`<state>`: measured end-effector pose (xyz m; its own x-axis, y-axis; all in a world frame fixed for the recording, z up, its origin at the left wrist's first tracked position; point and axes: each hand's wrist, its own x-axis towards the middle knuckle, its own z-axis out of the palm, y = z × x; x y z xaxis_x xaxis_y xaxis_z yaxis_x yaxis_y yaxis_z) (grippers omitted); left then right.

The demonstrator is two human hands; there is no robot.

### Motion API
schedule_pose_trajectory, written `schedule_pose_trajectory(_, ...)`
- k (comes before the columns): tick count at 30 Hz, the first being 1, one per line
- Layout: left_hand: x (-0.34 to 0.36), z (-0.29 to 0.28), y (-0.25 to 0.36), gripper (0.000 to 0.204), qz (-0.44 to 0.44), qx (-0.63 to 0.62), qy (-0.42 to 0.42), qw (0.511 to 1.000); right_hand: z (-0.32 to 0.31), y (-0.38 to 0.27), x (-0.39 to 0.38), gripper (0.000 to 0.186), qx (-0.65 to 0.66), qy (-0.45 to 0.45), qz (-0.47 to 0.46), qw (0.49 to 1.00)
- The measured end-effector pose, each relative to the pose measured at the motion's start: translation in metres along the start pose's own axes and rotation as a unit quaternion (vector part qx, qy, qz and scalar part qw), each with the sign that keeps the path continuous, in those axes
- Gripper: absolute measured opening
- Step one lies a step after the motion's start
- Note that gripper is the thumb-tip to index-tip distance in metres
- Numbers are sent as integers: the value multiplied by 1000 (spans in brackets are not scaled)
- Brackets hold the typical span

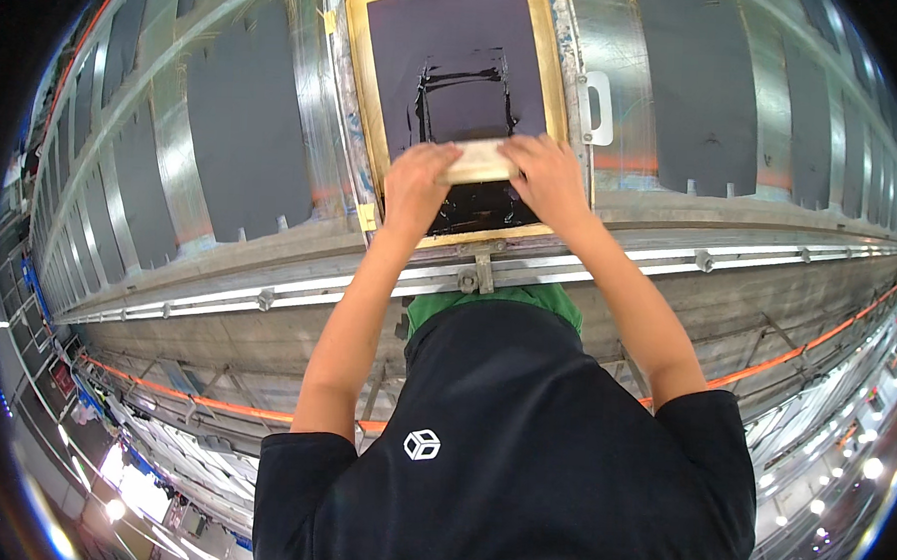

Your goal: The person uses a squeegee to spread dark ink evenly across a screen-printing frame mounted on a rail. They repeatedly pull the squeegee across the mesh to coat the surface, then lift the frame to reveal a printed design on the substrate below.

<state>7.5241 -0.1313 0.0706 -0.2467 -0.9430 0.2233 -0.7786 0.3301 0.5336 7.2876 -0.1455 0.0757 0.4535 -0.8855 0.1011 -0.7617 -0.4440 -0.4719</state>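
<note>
My left hand [419, 179] and my right hand [545, 179] grip opposite ends of a pale squeegee [479, 159], held crosswise over the lower part of a screen-printing frame [554, 54]. The frame has a yellowish border around a dark purple-grey mesh [450, 20]. Glossy black ink [477, 206] lies below the squeegee, and black streaks form a rough rectangle on the mesh above it. The squeegee's blade is hidden or too small to make out.
A long metal printing table [155, 117] runs left and right, carrying dark grey pieces [245, 121] in a row. A metal rail [649, 264] with fittings follows its near edge, close to my body. An orange pipe or cable [213, 405] runs lower down.
</note>
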Motion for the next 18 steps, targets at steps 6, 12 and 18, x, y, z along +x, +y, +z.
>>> schedule_pose_trajectory(6,-22,-1,-3,49,-8,-22,-32,999,-5,-13,-18,44,-13,3,9,1000)
schedule_pose_trajectory(12,86,-6,-44,31,-1,-4,30,1000,-10,32,87,36,-4,60,-19,998)
schedule_pose_trajectory(18,47,4,-32,34,-3,21,-26,999,3,22,43,40,27,35,-3,999)
